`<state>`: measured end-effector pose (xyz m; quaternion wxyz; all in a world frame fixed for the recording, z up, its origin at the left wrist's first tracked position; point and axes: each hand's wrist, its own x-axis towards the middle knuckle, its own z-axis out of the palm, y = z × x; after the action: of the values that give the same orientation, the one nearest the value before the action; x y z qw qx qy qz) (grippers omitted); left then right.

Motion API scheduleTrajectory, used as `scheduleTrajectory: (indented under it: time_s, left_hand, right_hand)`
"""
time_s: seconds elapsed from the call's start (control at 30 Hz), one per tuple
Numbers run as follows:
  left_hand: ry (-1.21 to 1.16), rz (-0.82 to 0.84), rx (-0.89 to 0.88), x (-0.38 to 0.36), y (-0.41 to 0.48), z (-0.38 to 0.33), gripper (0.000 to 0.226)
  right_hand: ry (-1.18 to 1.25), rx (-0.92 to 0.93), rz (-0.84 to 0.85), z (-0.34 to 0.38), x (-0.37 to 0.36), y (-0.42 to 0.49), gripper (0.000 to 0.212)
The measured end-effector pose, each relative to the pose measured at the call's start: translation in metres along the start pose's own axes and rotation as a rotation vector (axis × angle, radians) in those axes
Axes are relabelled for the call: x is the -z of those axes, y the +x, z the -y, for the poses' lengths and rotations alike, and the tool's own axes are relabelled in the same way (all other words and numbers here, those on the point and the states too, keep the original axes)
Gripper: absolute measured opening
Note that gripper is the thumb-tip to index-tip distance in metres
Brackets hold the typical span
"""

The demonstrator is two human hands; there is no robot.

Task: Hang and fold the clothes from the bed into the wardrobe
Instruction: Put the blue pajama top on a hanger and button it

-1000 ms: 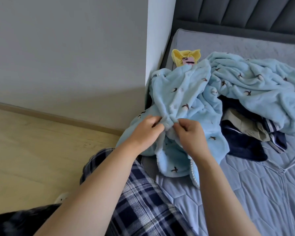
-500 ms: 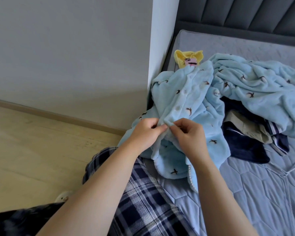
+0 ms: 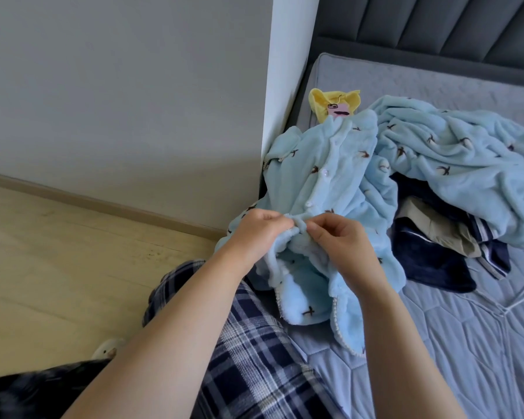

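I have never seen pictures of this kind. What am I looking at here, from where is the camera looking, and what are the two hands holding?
There is no machine here. A person wears a camera on the head, so the picture looks forward and down along their own arms.

Both hands work on a light blue fleece pajama top printed with small dark birds. The left hand and the right hand each pinch its front edge, just below a row of white buttons. It looks like buttoning, though I cannot be sure.

The top lies at the corner of a grey quilted bed. Beside it lie a matching blue fleece piece, a navy garment, a beige one, and something yellow behind. Below are the person's plaid trousers and a wooden floor.
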<state>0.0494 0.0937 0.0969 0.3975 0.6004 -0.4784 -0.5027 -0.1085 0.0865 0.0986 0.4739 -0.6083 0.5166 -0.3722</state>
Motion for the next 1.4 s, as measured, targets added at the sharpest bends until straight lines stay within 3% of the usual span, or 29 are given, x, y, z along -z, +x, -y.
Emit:
scheduleTrajectory:
  time_s: [0.07,0.17,0.33,0.53,0.73,0.9,1.03,1.13,1.23,1.4]
  left_hand:
    - [-0.033,-0.010,0.017,0.000,0.001,-0.001,0.037]
    - [-0.029,0.007,0.023,-0.001,0.002,0.001,0.021]
    - [0.020,-0.005,0.076,-0.001,0.006,0.003,0.017]
    - [0.063,-0.006,0.190,0.000,0.011,0.005,0.027]
    - [0.050,0.065,0.220,-0.001,0.011,0.008,0.016]
    - [0.053,0.098,0.214,-0.002,0.011,0.009,0.022]
    - [0.071,0.125,0.177,-0.003,0.009,0.008,0.019]
    - [0.158,0.100,0.084,-0.003,0.009,0.010,0.024]
    - [0.200,0.056,-0.022,-0.002,0.009,0.014,0.043]
    - [0.178,0.092,-0.127,0.001,0.008,0.013,0.047]
  right_hand:
    - [-0.026,0.033,0.004,0.004,0.001,-0.002,0.006]
    - [-0.327,0.124,-0.066,0.006,-0.001,-0.004,0.007]
    - [-0.712,0.515,-0.210,0.005,-0.011,-0.008,0.004]
    - [-0.793,0.616,-0.182,-0.001,-0.012,-0.008,0.007]
    - [-0.778,0.649,-0.108,-0.006,-0.004,-0.010,0.010]
    - [-0.837,0.616,-0.062,-0.005,0.002,-0.007,0.016]
    - [-0.782,0.530,-0.102,-0.003,0.001,-0.007,0.009]
    - [-0.601,0.344,-0.119,-0.006,0.000,-0.004,0.007]
    - [-0.422,0.164,-0.090,-0.010,0.001,-0.002,0.013]
    - [0.031,-0.118,-0.008,-0.011,0.008,0.001,0.020]
